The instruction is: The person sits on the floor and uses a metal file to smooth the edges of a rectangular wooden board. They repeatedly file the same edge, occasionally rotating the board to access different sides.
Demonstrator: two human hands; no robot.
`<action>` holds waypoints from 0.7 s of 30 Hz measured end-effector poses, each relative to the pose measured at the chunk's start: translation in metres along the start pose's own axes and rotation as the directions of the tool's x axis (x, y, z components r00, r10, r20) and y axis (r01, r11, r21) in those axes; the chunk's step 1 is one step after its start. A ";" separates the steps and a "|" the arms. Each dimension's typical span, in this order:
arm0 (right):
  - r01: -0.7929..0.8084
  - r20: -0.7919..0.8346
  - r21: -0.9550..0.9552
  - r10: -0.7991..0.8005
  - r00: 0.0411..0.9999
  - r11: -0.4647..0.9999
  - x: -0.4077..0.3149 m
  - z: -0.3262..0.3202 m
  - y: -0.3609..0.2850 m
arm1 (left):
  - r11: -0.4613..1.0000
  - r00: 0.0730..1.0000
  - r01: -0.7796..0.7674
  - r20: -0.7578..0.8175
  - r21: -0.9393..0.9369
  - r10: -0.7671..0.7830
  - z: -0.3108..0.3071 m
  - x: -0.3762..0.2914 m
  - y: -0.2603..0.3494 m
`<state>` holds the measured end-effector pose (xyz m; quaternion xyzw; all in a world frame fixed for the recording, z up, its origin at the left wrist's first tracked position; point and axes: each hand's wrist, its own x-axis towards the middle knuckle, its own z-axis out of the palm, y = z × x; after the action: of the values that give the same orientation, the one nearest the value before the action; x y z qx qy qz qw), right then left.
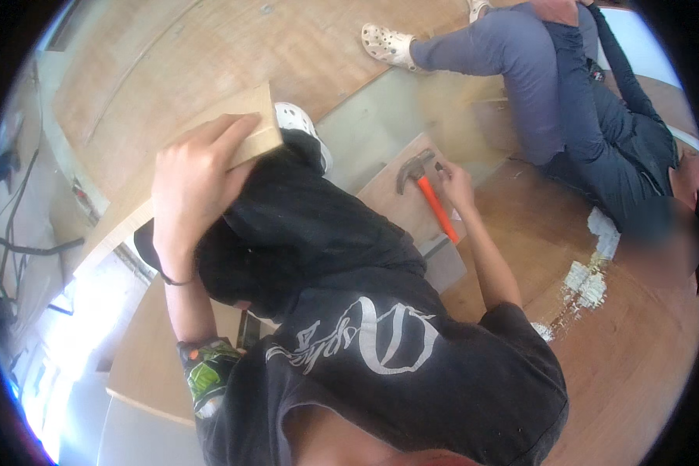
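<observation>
My left hand (195,175) is clasped over the end of a pale wooden board (221,119), with the thumb underneath. The board slopes down to the lower left, across my bent knee. My right hand (458,183) pinches a small dark object (439,167) that is too small to name. Just left of those fingers, a claw hammer (434,201) with an orange handle lies on a flat piece of wood (384,180). Its steel head points away from me.
At the right, another person in grey trousers (527,76) and light clogs sits or reclines close by. White flaky patches (585,285) mark the brown wooden surface (635,361). Dark cables (23,250) hang at the far left. A large plywood sheet (221,46) spreads ahead.
</observation>
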<state>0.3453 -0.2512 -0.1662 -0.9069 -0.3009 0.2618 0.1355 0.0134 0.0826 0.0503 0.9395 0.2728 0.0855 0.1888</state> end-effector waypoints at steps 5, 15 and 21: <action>-0.136 0.167 0.340 0.083 0.982 0.931 0.009 0.024 0.081 | 0.997 0.999 0.013 0.043 -0.071 -0.010 0.000 -0.002 -0.005; 0.457 -0.319 -0.047 -0.447 0.836 0.888 -0.005 0.010 -0.045 | 0.996 0.991 0.090 0.103 0.002 -0.089 -0.012 0.018 0.023; 0.628 -0.302 0.297 -0.553 0.776 0.719 -0.021 0.016 -0.150 | 0.971 0.967 0.229 -0.128 0.060 -0.221 0.021 0.022 0.040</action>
<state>0.2507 -0.1455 -0.1105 -0.7388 -0.5041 0.1694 0.4139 0.0561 0.0571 0.0482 0.9019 0.3915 0.1098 0.1457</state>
